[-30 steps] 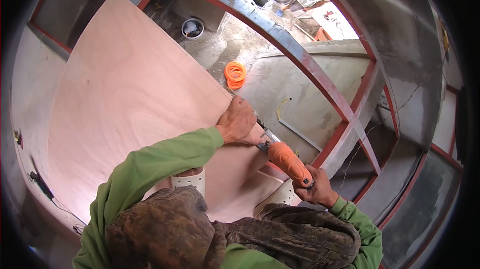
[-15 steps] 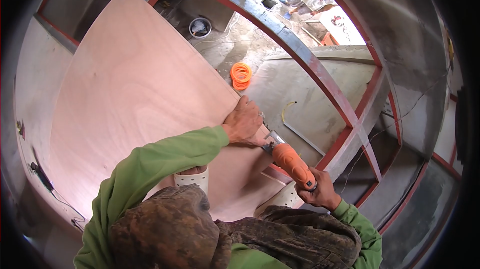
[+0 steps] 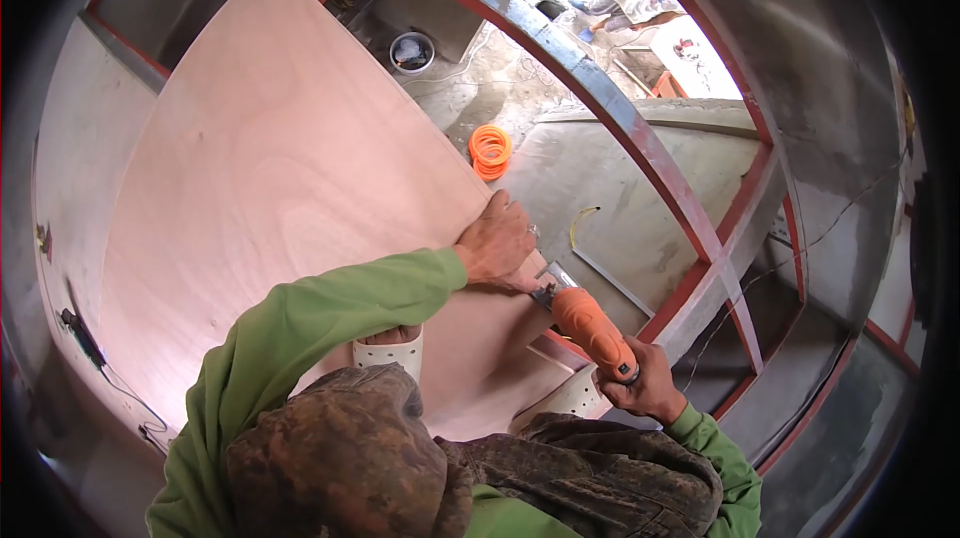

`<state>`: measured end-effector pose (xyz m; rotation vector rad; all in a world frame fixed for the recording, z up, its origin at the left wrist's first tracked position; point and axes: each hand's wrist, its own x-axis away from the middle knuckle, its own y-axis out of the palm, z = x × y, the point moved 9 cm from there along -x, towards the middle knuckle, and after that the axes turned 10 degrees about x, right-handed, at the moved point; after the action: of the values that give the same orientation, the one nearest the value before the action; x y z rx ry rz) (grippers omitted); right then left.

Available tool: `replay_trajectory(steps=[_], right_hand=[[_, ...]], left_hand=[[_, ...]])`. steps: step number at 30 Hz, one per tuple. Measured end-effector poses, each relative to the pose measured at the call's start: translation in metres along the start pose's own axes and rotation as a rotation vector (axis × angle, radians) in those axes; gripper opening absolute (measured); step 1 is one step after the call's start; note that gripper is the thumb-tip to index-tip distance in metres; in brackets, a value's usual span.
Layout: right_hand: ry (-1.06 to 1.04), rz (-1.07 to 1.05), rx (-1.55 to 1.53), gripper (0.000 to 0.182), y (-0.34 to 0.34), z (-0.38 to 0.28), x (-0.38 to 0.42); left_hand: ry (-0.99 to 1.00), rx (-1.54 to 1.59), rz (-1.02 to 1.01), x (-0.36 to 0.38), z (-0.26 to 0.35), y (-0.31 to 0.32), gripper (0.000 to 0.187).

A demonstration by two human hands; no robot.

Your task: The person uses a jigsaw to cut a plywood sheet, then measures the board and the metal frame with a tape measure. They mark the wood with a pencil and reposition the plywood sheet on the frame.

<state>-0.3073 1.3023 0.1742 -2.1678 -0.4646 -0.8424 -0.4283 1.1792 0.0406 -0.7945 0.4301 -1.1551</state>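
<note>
A large pinkish plywood sheet [image 3: 270, 148] spreads in front of me, its straight right edge running diagonally. My left hand [image 3: 498, 246] is closed on that edge, with the thumb side resting on the face and some fingers hidden. My right hand [image 3: 648, 385] wraps around the rear of an orange jigsaw [image 3: 590, 326]. The tool's metal front end meets the sheet's edge just below my left hand. Its blade cannot be made out.
Red-and-grey metal framing [image 3: 560, 63] arches over the right side. Beyond it lie an orange coiled hose [image 3: 490, 153] and a white bucket [image 3: 411, 53]. Another person [image 3: 640, 0] is outside the bright opening. My white perforated shoes [image 3: 390, 350] rest by the plywood.
The whole view has shifted slightly, so most things sit a little further right. Both hands keep their holds, and the jigsaw stays at the plywood edge.
</note>
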Motion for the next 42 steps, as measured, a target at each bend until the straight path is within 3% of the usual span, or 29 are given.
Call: replay_trajectory(steps=[4,6,11,14,16,23,33,42], right_hand=[[0.010,-0.016,-0.003,0.032,0.000,0.004,-0.001],[-0.093,-0.019,0.052,0.032,0.000,-0.003,0.000],[-0.013,-0.041,0.031,0.033,0.005,0.005,0.002],[0.034,-0.047,0.008,0.033,0.007,0.007,0.004],[0.040,-0.037,-0.010,0.033,0.010,0.009,0.009],[0.061,-0.038,-0.157,0.028,0.020,0.027,0.017],[-0.019,-0.060,0.037,0.028,0.008,0.001,0.010],[0.017,-0.065,-0.047,0.029,0.006,0.003,0.005]], left_hand=[[0.019,0.008,0.008,0.000,-0.001,0.003,0.081],[0.025,-0.008,0.028,0.000,-0.001,0.003,0.081],[0.016,0.044,-0.028,-0.003,-0.001,0.000,0.084],[-0.035,-0.181,0.017,-0.008,0.001,-0.006,0.085],[-0.149,-0.208,-0.100,-0.013,-0.011,0.002,0.092],[-0.210,-0.197,-0.236,-0.014,0.001,0.004,0.098],[-0.209,-0.182,-0.191,-0.011,0.002,-0.001,0.087],[-0.208,-0.153,-0.233,-0.012,0.001,0.000,0.077]])
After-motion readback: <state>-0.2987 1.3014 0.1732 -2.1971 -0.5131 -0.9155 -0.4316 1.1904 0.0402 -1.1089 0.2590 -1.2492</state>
